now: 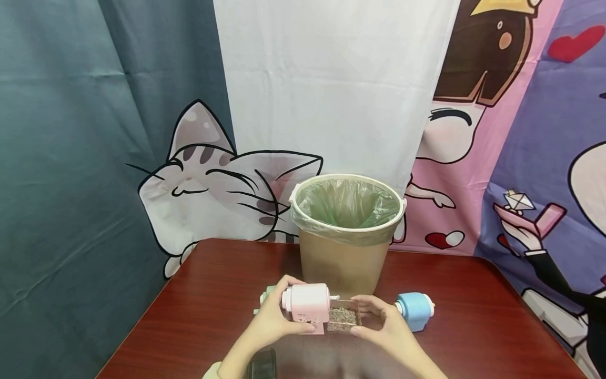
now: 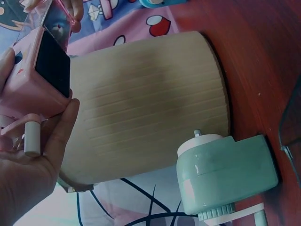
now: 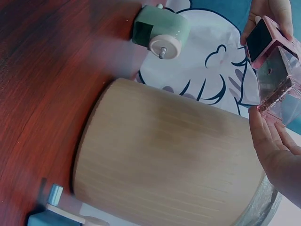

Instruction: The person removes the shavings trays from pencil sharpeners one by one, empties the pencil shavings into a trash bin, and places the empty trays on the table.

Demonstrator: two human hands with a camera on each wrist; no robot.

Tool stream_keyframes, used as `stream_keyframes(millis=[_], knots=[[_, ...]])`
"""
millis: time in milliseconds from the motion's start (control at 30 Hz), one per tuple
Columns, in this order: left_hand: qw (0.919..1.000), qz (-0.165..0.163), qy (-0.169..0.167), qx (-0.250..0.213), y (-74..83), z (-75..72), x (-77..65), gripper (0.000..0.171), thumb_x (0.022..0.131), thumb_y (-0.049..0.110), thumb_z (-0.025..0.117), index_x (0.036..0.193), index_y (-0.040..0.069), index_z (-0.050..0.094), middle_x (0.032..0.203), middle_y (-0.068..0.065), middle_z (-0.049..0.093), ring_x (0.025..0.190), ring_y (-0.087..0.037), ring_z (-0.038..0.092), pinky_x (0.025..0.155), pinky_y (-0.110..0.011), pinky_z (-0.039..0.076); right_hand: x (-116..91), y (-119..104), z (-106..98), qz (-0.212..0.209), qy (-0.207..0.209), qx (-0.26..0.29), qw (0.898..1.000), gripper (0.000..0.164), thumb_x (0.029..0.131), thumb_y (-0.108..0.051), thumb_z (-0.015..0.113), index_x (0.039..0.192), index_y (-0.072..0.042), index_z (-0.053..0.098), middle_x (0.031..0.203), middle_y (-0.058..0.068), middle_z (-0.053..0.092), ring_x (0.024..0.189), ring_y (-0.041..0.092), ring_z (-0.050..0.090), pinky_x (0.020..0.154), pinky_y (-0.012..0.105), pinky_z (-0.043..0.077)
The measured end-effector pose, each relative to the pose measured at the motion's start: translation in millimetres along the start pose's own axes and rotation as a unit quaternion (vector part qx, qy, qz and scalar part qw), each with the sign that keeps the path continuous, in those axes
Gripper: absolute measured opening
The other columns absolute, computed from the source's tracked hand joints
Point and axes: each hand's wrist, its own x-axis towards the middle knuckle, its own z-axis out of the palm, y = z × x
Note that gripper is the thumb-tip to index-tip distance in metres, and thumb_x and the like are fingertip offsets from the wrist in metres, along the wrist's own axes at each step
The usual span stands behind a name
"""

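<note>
My left hand (image 1: 276, 320) grips a pink hand-crank pencil sharpener (image 1: 310, 302) by its body, above the table in front of the bin. The fingers and thumb of my right hand (image 1: 384, 322) pinch a clear shavings drawer (image 1: 343, 318) with a pink edge. Grey-brown shavings lie in that drawer, which sticks out on the right of the sharpener body. Whether its inner end is still inside the body, I cannot tell. In the left wrist view, the sharpener's crank handle (image 2: 32, 139) with a white knob hangs by the left palm.
A tan waste bin (image 1: 342, 258), lined with a clear bag, stands just behind the hands. To its left is a green sharpener (image 2: 228, 174); a blue sharpener (image 1: 416, 310) sits on the right. A dark flat object (image 1: 262, 364) lies at the near edge of the red-brown table (image 1: 189, 316).
</note>
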Motion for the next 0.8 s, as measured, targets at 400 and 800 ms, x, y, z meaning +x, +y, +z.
stream_keyframes(millis=[400, 800], knots=[[0.9999, -0.007, 0.004, 0.012, -4.7, -0.2, -1.1, 0.071, 0.062, 0.006, 0.086, 0.120, 0.012, 0.046, 0.109, -0.015, 0.053, 0.088, -0.016, 0.058, 0.069, -0.029, 0.056, -3, 5, -5, 0.005, -0.008, 0.038, 0.999, 0.041, 0.077, -0.002, 0.073, 0.114, 0.003, 0.057, 0.104, -0.008, 0.067, 0.094, -0.005, 0.060, 0.081, 0.014, 0.049], [0.9963, -0.012, 0.047, 0.071, -11.3, -4.9, -0.2, 0.070, 0.061, 0.014, 0.088, 0.119, 0.019, 0.049, 0.104, -0.013, 0.053, 0.091, -0.017, 0.051, 0.067, -0.026, 0.053, -5, 10, -26, 0.011, -0.011, 0.034, 0.999, 0.039, 0.079, 0.000, 0.071, 0.115, 0.000, 0.057, 0.108, 0.004, 0.069, 0.095, -0.004, 0.062, 0.079, 0.016, 0.051]])
